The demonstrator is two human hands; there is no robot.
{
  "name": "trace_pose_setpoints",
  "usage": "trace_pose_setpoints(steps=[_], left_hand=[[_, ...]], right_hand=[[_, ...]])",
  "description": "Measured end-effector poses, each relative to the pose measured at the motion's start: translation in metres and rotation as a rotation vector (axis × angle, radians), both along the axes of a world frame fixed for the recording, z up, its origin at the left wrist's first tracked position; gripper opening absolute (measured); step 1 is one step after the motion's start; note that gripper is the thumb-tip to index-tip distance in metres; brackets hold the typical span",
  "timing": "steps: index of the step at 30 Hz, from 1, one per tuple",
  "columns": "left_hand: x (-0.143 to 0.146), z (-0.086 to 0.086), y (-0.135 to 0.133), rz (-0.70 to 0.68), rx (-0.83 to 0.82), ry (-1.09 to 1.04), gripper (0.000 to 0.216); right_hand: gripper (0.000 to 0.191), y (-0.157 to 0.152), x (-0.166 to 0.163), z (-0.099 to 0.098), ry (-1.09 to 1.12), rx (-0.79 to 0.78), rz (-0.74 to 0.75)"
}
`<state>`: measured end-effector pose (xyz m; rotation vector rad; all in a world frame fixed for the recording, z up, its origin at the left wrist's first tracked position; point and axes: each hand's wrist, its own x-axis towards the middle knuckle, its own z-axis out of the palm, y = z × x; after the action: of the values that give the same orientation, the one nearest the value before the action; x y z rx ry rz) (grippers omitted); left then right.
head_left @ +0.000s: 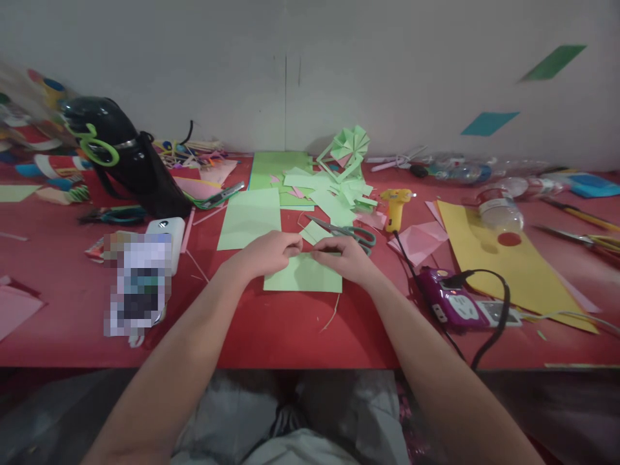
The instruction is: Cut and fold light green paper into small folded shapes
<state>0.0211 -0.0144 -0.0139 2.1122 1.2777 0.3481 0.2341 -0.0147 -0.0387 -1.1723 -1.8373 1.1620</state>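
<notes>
Both hands meet above a light green paper sheet (303,280) on the red table. My left hand (274,250) has its fingers closed in a pinch near the sheet's top edge. Close beside it, my right hand (343,256) is pinched too, its fingertips a short gap from the left ones. Whatever thin thing they hold is too small to make out. Just behind the fingers lie a small green paper piece (316,232) and scissors (356,234) with grey-green handles. A thin string (333,315) trails from the sheet's front edge.
Left are a second green sheet (249,216), a utility knife (223,195), a black bottle (140,161) and a white power bank (167,236). A green paper flower (351,147) stands behind scraps. Right are a yellow glue gun (397,205), a purple power strip (453,303) with cables and yellow card (518,271).
</notes>
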Motion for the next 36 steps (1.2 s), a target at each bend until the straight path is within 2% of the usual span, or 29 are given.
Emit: trace_pose_setpoints(steps=[7,13,20,25,30,33,36], left_hand=[[0.000,0.003,0.001,0.022,0.024,-0.022,0.015],[-0.017,0.000,0.010,0.077,0.055,-0.029,0.015],[-0.040,-0.001,0.020,0.174,0.129,0.028,0.019],[-0.033,0.003,0.015,0.145,0.121,0.005,0.019],[-0.016,0.007,0.006,0.046,0.095,-0.118,0.019],[-0.004,0.007,0.002,0.045,0.145,-0.227,0.017],[0.004,0.006,0.001,0.046,0.129,-0.247,0.012]], right_hand=[[0.016,0.001,0.000,-0.002,-0.012,0.019,-0.018],[0.014,0.005,0.009,0.001,-0.013,0.030,-0.093],[0.017,0.006,0.011,0.002,0.140,-0.014,-0.331],[0.032,0.003,0.004,-0.001,0.157,-0.037,-0.184],[0.030,0.003,0.003,-0.002,0.067,0.079,-0.113],[0.030,0.001,0.001,-0.002,0.054,0.112,-0.085],[0.027,-0.002,-0.002,-0.001,0.028,0.162,-0.079]])
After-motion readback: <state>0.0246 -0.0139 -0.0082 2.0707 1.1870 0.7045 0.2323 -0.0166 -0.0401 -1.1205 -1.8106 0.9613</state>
